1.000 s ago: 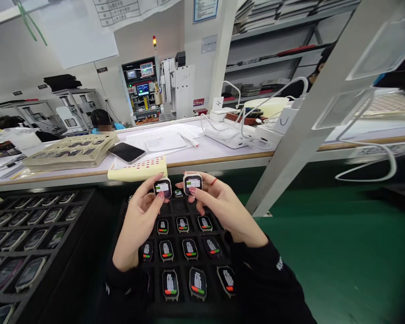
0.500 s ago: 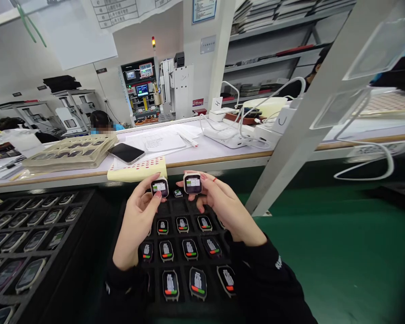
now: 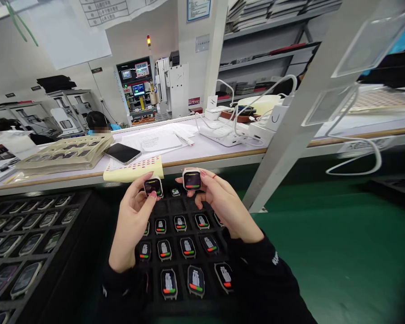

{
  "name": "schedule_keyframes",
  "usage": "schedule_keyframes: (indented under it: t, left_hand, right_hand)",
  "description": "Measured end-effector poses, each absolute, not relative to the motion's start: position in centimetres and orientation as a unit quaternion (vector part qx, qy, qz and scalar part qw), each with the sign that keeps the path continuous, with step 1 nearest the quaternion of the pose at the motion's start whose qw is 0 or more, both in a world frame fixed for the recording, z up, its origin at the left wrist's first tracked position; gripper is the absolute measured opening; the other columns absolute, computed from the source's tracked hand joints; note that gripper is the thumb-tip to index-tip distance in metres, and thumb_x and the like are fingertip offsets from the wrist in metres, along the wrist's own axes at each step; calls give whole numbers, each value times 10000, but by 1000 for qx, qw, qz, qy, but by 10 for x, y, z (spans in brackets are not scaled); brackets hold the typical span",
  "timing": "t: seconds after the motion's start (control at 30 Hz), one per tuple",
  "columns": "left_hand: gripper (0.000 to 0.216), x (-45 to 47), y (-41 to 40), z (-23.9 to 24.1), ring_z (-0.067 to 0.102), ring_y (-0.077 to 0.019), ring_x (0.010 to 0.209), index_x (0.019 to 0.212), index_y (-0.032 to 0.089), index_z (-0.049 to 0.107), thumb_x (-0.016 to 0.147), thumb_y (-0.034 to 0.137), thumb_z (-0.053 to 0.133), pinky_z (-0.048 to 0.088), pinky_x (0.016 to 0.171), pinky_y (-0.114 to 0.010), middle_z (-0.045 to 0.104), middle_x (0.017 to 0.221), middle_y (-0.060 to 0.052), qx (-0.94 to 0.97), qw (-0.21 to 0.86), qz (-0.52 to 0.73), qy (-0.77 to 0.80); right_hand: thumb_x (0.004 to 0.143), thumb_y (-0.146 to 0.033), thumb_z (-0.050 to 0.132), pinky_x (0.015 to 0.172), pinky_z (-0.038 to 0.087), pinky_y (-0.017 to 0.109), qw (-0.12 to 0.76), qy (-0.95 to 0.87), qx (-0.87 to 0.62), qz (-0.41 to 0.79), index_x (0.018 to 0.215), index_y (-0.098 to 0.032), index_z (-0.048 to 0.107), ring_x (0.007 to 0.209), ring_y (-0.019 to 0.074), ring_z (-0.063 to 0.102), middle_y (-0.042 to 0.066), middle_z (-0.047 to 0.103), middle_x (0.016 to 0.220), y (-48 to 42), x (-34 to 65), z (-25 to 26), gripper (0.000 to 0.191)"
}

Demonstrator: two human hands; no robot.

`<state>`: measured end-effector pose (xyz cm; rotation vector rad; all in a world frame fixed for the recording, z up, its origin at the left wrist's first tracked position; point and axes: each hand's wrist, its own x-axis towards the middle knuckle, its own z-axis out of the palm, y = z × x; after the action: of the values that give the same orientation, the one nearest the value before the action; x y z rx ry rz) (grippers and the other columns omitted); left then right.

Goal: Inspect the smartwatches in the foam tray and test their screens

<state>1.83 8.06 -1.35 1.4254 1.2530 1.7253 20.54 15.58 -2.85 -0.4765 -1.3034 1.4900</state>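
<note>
My left hand [image 3: 135, 211] grips a smartwatch body without a strap [image 3: 153, 185], the thumb resting on the lower part of its screen. In my right hand [image 3: 219, 198] a second strapless smartwatch [image 3: 192, 179] is pinched between thumb and fingers; its dark screen shows a red and green bar. Both watches are held above a black foam tray [image 3: 155, 308]. Rows of lit smartwatches [image 3: 169, 282] lie in the tray's pockets, many with red and green bars. Near the far edge, one watch [image 3: 175, 192] shows between my hands. My forearms hide parts of the tray.
Another black tray of watches [image 3: 23, 245] stands at the left. Beyond is a bench [image 3: 219, 158] with a phone [image 3: 123, 153], a beige tray [image 3: 65, 155], papers, and white chargers with cables [image 3: 222, 135]. A slanted metal post [image 3: 280, 130] rises at the right. Another person's head [image 3: 97, 120] shows behind the bench.
The screens of both held watches have switched from a white-and-green display to dark ones with colored marks. My left hand has shifted slightly left; the whole view has moved a little.
</note>
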Motion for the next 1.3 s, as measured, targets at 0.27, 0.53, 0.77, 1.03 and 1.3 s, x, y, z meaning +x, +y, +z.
schedule_keyframes:
  t: [0.27,0.53,0.77,1.03,1.3]
  left_hand:
    - [394,19,79,-13,659,-168,939,1258,273,668,869,304,720,580,834,-271,657,1238,-62,535,283,647,463]
    - [396,19,79,-15,654,-158,993,1274,286,655,883,283,720,561,866,-243,664,1243,-47,545,290,647,448]
    - [426,19,79,-16,652,-163,1003,1295,281,640,878,267,725,558,876,-247,660,1256,-50,543,291,650,445]
    - [479,20,79,-14,656,-171,1050,1326,274,615,863,261,738,558,859,-226,644,1311,-58,542,269,662,442]
    - [488,19,79,-14,665,-165,1050,1335,278,613,866,254,742,563,835,-208,640,1324,-60,541,255,673,435]
  right_hand:
    - [959,-511,638,479,436,235,526,-545,-206,620,1183,-168,666,750,202,581,137,689,1117,154,207,-28,411]
    - [967,-487,641,475,429,221,526,-537,-202,628,1153,-161,665,737,194,580,136,695,1101,154,207,-26,376]
    - [959,-490,644,469,428,230,527,-538,-203,626,1168,-158,659,730,199,578,141,693,1103,152,207,-25,393]
    - [958,-480,668,459,437,208,527,-535,-192,632,1184,-150,662,714,191,573,145,699,1091,152,206,-26,400]
    - [990,-442,655,464,451,189,532,-537,-178,630,1164,-149,687,724,182,579,144,699,1096,154,207,-29,342]
